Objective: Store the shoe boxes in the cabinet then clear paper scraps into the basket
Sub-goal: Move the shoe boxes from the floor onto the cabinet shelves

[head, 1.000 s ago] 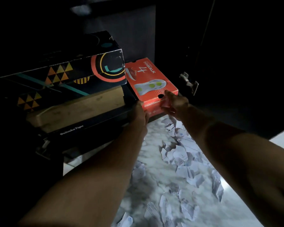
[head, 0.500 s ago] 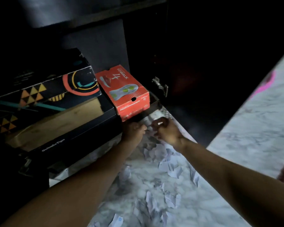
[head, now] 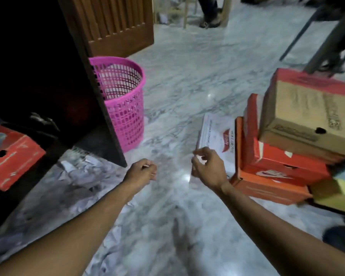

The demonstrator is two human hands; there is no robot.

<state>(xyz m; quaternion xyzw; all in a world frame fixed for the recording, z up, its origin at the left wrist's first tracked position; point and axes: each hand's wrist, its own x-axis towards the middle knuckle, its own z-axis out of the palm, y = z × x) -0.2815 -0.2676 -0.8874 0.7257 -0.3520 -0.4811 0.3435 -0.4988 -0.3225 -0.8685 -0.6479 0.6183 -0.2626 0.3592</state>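
A red shoe box sits in the dark cabinet at the far left. To the right stands a pile of shoe boxes: a brown one on red and orange ones, with a white box lying flat beside them. White paper scraps litter the marble floor by the cabinet. The pink mesh basket stands behind the open cabinet door. My left hand hovers over the floor, fingers curled, holding nothing. My right hand hovers near the white box, fingers loosely apart, empty.
The cabinet door stands open between the basket and the cabinet. A wooden panel door is behind. A yellow and blue box lies at the far right. Chair legs and a person's feet show at the back.
My view has swung right from the cabinet to the floor and the pile of boxes. Both hands have let go of the red box and moved away from the cabinet.
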